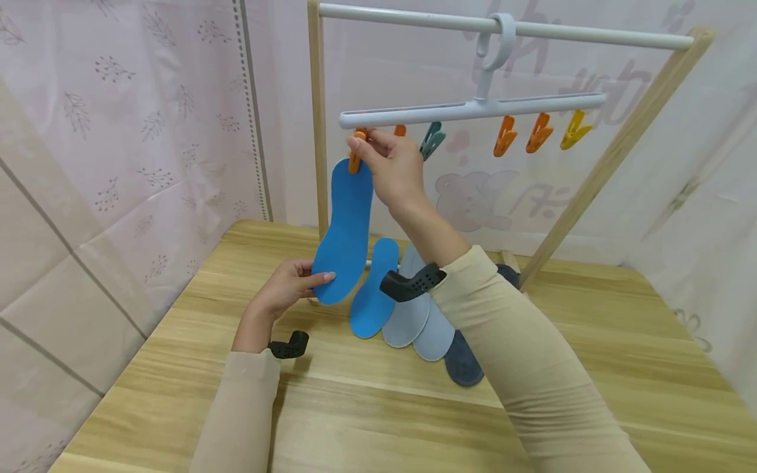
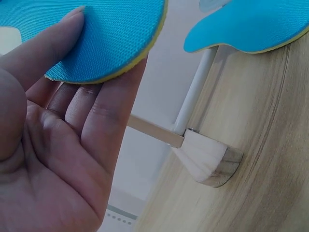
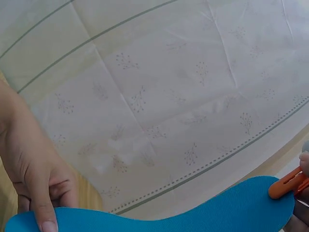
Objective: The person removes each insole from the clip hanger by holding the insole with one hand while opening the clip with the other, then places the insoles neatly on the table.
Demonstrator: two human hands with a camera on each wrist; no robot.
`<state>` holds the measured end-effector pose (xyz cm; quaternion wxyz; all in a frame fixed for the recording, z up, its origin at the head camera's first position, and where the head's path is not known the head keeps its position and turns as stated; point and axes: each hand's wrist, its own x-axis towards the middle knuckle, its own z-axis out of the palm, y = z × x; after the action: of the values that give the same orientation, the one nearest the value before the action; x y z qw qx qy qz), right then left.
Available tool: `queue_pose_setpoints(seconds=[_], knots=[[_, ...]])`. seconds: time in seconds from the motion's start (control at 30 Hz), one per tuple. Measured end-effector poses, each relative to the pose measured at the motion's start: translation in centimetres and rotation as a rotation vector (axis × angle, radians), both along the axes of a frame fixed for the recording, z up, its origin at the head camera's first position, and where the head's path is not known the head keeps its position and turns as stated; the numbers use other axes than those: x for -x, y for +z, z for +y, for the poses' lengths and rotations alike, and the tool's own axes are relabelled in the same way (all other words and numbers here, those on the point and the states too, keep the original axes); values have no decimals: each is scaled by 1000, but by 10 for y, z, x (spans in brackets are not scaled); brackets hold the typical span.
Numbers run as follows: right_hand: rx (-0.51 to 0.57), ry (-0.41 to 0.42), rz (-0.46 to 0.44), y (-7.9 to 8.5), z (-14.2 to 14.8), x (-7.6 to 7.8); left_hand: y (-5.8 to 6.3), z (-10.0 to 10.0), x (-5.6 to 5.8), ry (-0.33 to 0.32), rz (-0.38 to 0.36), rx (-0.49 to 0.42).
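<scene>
A blue insole (image 1: 345, 230) hangs upright below the left end of the white hanger (image 1: 414, 117). Near its wide lower end my left hand (image 1: 288, 284) holds it, thumb on the front face and fingers behind. At its narrow top, my right hand (image 1: 397, 164) pinches an orange clothespin (image 1: 355, 154), whose lower tip overlaps the insole's edge. In the left wrist view the insole (image 2: 116, 38) shows a yellow underside edge. The right wrist view has the orange clothespin (image 3: 287, 183) over the insole's end.
A second blue insole (image 1: 372, 295), grey insoles (image 1: 408, 322) and a dark insole (image 1: 464, 361) lie fanned on the wooden table (image 1: 367, 420). More clips, including a green clothespin (image 1: 433, 139) and a yellow clothespin (image 1: 575, 131), hang from the hanger on a wood-framed rack (image 1: 558, 217).
</scene>
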<state>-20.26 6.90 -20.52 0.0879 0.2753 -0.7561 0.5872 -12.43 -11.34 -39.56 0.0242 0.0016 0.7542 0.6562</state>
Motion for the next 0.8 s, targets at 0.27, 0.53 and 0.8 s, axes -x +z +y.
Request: queue_pose_setpoints(seconds=[0.27, 0.53, 0.8], knots=[[51, 4, -83, 3, -2, 1, -1, -4, -2, 1, 9, 10], [103, 20, -115, 4, 0, 5, -2, -9, -4, -3, 4, 20], [107, 38, -114, 4, -1, 6, -7, -14, -3, -3, 3, 17]])
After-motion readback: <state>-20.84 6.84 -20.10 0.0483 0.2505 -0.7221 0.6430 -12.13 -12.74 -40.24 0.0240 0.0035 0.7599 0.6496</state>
